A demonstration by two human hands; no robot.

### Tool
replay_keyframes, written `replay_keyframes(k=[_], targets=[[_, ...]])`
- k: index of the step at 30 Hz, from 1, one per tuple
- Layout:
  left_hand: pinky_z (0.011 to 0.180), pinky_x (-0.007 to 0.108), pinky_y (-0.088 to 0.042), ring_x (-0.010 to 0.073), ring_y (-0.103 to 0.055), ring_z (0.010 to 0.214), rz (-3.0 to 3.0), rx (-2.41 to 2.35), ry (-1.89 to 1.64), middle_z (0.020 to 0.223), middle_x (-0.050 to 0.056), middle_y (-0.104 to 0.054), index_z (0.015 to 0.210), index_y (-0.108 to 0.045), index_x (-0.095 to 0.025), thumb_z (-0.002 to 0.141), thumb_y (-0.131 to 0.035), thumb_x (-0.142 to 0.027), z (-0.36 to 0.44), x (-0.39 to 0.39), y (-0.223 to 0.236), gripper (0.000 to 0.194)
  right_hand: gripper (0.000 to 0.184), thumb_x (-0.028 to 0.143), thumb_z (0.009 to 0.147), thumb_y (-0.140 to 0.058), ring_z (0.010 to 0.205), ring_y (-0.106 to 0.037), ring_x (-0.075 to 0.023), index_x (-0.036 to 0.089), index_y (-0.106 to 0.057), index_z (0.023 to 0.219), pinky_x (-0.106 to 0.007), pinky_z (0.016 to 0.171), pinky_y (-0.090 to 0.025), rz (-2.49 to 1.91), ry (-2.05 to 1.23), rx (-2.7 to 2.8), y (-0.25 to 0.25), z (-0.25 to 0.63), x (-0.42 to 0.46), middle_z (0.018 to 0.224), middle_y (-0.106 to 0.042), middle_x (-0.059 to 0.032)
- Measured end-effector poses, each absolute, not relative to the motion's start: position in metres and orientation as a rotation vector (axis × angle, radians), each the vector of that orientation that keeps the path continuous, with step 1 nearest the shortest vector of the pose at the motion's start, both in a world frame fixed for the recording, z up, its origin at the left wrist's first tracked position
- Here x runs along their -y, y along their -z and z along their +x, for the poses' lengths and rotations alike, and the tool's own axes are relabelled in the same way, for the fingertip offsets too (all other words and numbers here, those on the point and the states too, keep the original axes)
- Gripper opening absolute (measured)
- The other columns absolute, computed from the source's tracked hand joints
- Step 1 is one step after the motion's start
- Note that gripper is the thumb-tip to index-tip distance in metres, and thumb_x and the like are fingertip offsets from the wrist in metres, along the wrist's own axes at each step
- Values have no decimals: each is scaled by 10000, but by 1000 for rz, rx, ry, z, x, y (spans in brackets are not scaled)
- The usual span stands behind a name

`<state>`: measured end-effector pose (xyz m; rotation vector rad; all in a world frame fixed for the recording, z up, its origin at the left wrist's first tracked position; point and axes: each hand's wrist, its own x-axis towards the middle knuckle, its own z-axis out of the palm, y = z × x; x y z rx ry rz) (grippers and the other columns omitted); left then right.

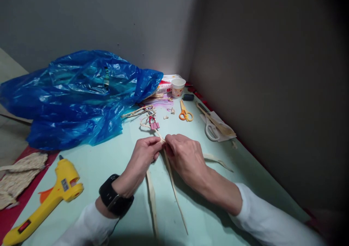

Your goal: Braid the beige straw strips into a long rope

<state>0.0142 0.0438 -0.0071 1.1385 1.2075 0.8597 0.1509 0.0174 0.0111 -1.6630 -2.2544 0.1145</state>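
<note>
My left hand (143,156) and my right hand (184,157) meet at the middle of the pale green table (109,166), fingers pinched together on pale straw strips (172,182). The loose ends of the strips trail toward me between my wrists, and one runs off to the right. From my fingertips a braided length (157,132) leads away to a pink binder clip (153,123) clamped on it. A black watch sits on my left wrist.
A big blue plastic bag (79,93) fills the back left. A yellow glue gun (46,198) lies front left, with woven straw (19,175) beside it. Orange scissors (185,113), white scissors (214,128), a paper cup (178,87) and grey walls lie behind and right.
</note>
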Motion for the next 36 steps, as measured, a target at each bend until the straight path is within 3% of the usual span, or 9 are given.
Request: replay_keyframes(k=[4, 8, 17, 27, 32, 36], targets=[[435, 205, -138, 47, -225, 458, 1130, -1195, -865, 493, -86, -323, 634, -543, -149, 744, -579, -220, 15, -42, 7, 136, 131, 151, 879, -456, 664, -524, -159, 185, -578, 846, -299, 541, -195, -1642, -131, 2228, -8, 146, -14, 779, -644, -36], [431, 207, -127, 47, -225, 454, 1131, -1173, -842, 502, -90, -309, 666, -552, -143, 740, -563, -193, 14, -43, 8, 90, 91, 218, 868, -483, 580, -497, -135, 186, -551, 817, -270, 543, -235, -1669, -378, 2070, -7, 145, -16, 709, -631, -15], [445, 213, -118, 52, -228, 480, 1181, -1023, -682, 532, -77, -341, 729, -572, -136, 784, -624, -292, 3, -49, 4, 173, 106, 250, 836, -510, 581, -540, -137, 194, -577, 777, -238, 552, -287, -1697, -643, 1819, -1, 151, -21, 669, -645, -18], [463, 219, -138, 67, -225, 502, 1179, -1201, -902, 496, -75, -301, 573, -524, -150, 744, -554, -165, 15, -38, 11, 174, 99, 227, 832, -503, 604, -576, -144, 190, -583, 786, -240, 560, -286, -1730, -605, 1866, -9, 145, -19, 696, -669, -29], [472, 203, -190, 63, -279, 517, 1148, -1150, -910, 572, -47, -412, 564, -488, -157, 741, -568, -198, 16, -37, 7, 198, 165, 273, 907, -442, 553, -550, -148, 182, -559, 834, -270, 527, -222, -1732, -381, 1974, -3, 141, -11, 708, -675, -36], [443, 213, -133, 60, -203, 482, 1133, -1095, -894, 542, -66, -358, 610, -545, -157, 766, -580, -236, 15, -34, 1, 178, 201, 268, 931, -413, 558, -558, -161, 176, -587, 888, -298, 530, -186, -1787, -234, 2033, 2, 138, -8, 748, -696, -56]])
